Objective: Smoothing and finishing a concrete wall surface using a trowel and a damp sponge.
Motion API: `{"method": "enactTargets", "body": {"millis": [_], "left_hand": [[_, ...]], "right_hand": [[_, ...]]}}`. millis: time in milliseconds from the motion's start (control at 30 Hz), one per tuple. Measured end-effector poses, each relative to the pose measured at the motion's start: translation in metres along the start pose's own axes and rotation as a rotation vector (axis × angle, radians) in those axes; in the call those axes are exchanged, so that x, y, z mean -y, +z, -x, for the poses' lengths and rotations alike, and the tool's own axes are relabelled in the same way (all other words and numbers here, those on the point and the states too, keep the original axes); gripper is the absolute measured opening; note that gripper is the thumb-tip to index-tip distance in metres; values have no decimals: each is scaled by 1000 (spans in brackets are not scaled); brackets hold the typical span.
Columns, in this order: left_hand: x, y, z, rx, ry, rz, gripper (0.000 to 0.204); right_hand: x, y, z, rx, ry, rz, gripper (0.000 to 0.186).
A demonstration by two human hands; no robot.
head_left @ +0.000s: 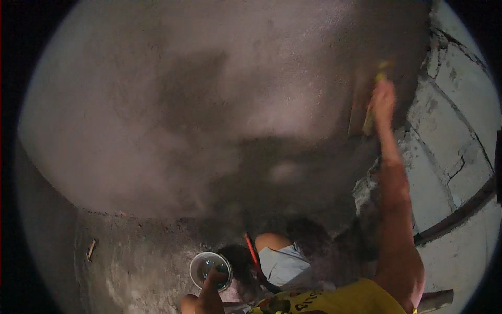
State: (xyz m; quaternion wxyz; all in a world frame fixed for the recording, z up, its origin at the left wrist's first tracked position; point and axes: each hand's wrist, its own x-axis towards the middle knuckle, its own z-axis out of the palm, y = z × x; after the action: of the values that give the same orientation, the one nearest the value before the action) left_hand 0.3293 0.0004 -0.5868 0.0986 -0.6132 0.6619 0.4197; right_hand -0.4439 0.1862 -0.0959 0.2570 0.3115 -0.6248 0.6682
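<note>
My right hand (383,99) is closed on a blurred float (368,123) with a yellowish part at its top, against the dark, damp-looking plastered wall (293,78), near its right edge. Low in the picture, my left hand (213,277) reaches into or over the rim of a small pale bucket (196,269) with liquid in it. Its fingers are dim, and I cannot make out what they hold. A red bar-shaped tool (250,247) lies beside my bent knee (271,242).
Cracked grey concrete (452,125) borders the plaster on the right, with a dark curved strip (455,212) crossing it lower down. The rough grey floor (130,261) runs along the wall's foot, with a small wooden piece (91,250) at the left. A pale board (436,299) shows at lower right.
</note>
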Motion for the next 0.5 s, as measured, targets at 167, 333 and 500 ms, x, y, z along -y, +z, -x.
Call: {"method": "enactTargets", "body": {"millis": [167,333,500], "left_hand": [[-9,8,-17,33,11,-4,74],[-40,45,-69,107,97,-51,76],[18,31,-114,78,82,-131,83]], "right_hand": [[72,80,-4,23,-223,162,23],[-56,69,187,650,-247,454,35],[7,42,43,65,-122,153,17]]}}
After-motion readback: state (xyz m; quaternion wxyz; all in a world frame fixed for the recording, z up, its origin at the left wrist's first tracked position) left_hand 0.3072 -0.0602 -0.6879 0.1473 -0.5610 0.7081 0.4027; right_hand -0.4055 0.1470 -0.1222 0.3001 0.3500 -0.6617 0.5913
